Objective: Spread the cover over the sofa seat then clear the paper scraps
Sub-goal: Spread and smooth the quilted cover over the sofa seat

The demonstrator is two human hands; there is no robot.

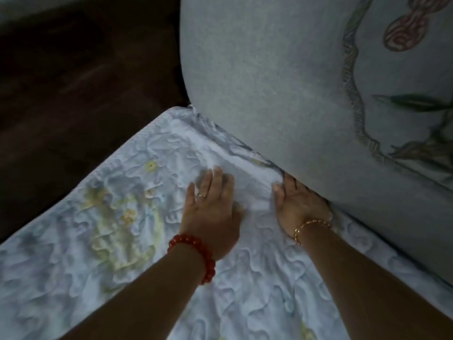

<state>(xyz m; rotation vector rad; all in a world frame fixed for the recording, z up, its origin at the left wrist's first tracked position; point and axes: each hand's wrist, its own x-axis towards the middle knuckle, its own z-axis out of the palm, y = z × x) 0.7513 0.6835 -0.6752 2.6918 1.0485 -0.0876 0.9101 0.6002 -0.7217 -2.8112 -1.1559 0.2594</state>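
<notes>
Quilted cover (137, 217) over seat, dark floor (73, 69)

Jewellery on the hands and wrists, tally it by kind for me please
Red bead bracelet, on the left wrist: 1
Gold chain bracelet, on the right wrist: 1
Ring, on the left hand: 1
Total: 3

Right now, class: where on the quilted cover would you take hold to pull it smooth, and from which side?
Probably pinch the cover at its free stitched edge on the left, coming from the dark floor side. That border lies exposed along the seat's edge, while the far border is wedged under the back cushion, where the right hand tucks it.
</notes>
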